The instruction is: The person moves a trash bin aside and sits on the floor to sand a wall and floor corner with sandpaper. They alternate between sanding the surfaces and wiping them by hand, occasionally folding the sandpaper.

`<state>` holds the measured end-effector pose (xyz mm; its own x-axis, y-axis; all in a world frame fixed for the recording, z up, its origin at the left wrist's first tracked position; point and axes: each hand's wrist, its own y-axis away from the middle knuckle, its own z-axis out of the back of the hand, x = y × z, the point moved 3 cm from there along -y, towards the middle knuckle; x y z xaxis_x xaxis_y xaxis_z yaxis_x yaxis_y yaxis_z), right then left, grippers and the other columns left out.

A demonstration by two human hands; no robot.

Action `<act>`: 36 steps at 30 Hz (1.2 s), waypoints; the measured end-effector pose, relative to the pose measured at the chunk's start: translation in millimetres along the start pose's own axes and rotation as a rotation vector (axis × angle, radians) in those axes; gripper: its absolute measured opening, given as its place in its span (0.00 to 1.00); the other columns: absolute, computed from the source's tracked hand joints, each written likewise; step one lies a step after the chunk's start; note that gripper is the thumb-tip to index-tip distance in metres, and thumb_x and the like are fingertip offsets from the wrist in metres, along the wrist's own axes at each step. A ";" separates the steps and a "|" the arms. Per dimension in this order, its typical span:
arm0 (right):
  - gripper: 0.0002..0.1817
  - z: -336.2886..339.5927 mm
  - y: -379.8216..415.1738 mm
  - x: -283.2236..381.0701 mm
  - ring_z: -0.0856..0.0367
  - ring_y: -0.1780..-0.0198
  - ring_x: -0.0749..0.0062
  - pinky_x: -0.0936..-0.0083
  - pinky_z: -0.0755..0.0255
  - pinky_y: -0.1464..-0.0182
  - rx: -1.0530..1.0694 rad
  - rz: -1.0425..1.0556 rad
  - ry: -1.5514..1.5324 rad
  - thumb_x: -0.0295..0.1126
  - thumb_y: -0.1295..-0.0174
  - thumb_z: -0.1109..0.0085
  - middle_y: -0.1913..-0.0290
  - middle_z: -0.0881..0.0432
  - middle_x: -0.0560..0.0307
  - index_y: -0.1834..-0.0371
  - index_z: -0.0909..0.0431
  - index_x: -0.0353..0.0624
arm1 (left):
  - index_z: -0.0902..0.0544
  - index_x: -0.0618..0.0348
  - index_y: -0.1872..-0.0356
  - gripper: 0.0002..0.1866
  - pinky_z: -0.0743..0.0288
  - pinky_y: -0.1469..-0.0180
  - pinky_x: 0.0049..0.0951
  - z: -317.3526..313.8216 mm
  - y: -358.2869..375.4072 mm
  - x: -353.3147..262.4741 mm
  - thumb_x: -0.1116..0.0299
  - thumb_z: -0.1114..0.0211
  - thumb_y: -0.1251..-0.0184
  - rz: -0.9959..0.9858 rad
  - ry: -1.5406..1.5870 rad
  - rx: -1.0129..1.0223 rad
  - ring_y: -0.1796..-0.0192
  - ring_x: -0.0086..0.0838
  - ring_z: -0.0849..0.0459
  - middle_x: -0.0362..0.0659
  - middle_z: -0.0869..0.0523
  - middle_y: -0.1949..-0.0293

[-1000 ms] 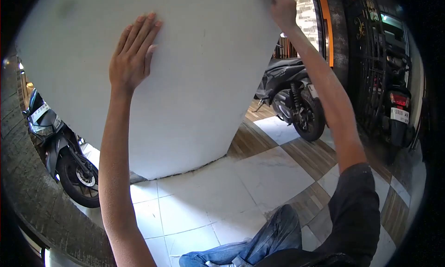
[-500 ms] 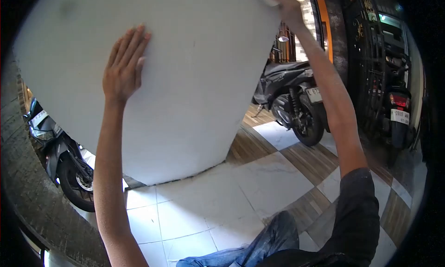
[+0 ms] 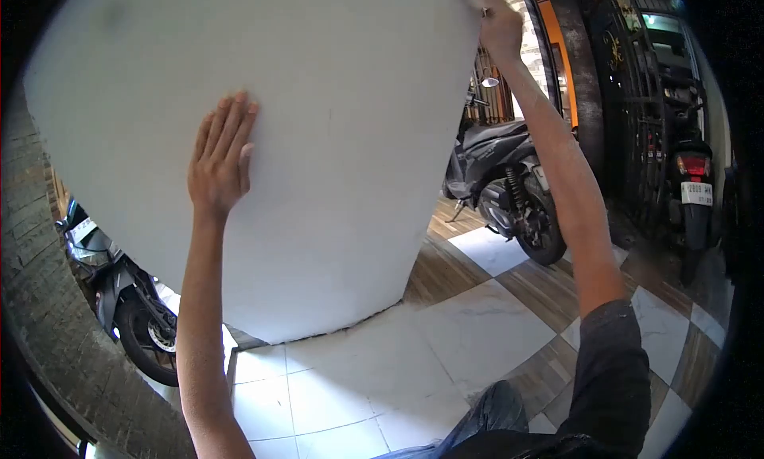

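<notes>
A broad white wall or pillar (image 3: pixel 342 188) fills the middle of the view, and its base meets the floor along a dark line. My left hand (image 3: pixel 219 152) lies flat on it, fingers stretched upward and close together, thumb slightly apart. My right hand (image 3: pixel 500 31) is raised at the upper right edge of the white surface. Its fingers are blurred and partly cut off by the top of the view, so I cannot make out whether they hold anything. A small dark spot shows beside that hand.
A black motorcycle (image 3: pixel 509 180) stands behind the wall on the right; another (image 3: pixel 695 188) is by a dark metal gate (image 3: pixel 629 85). A third motorcycle (image 3: pixel 131 308) is at the left, near a grey brick-like surface (image 3: pixel 48 300). White and wood-patterned tiles (image 3: pixel 358 395) cover the floor.
The scene has shifted downward in view as the camera tilted up. My left hand stays flat on about the same part of the wall. My right hand remains raised at the edge.
</notes>
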<state>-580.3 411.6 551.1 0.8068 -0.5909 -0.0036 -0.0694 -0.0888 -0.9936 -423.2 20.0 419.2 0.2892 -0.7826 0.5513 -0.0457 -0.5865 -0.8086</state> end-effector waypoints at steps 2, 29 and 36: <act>0.24 12.8 24.9 41.8 0.30 0.33 0.62 0.65 0.37 0.29 -0.095 0.024 -0.351 0.25 0.30 0.51 0.31 0.31 0.52 0.30 0.36 0.45 | 0.31 0.51 0.32 0.25 0.48 0.25 0.37 -3.3 0.7 -0.7 0.57 0.67 0.20 0.005 0.031 -0.019 0.26 0.30 0.40 0.38 0.33 0.29; 0.21 8.6 -30.8 47.1 0.23 0.42 0.63 0.73 0.30 0.41 -0.308 0.317 -0.068 0.27 0.32 0.48 0.37 0.25 0.49 0.34 0.29 0.43 | 0.29 0.51 0.33 0.23 0.45 0.25 0.37 -2.7 -1.5 -0.2 0.60 0.66 0.20 -0.016 -0.002 -0.063 0.27 0.30 0.38 0.38 0.31 0.31; 0.21 -6.5 -28.2 62.6 0.29 0.33 0.63 0.70 0.31 0.35 -0.427 0.441 -0.062 0.19 0.39 0.42 0.35 0.26 0.47 0.41 0.23 0.39 | 0.29 0.48 0.33 0.22 0.43 0.26 0.36 -2.3 1.8 -2.0 0.62 0.61 0.21 0.009 -0.009 -0.048 0.27 0.28 0.38 0.36 0.31 0.31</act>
<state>-531.7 371.9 579.6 0.6803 -0.5985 -0.4231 -0.6227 -0.1677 -0.7642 -426.0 20.1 417.1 0.2970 -0.7860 0.5422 -0.0944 -0.5892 -0.8024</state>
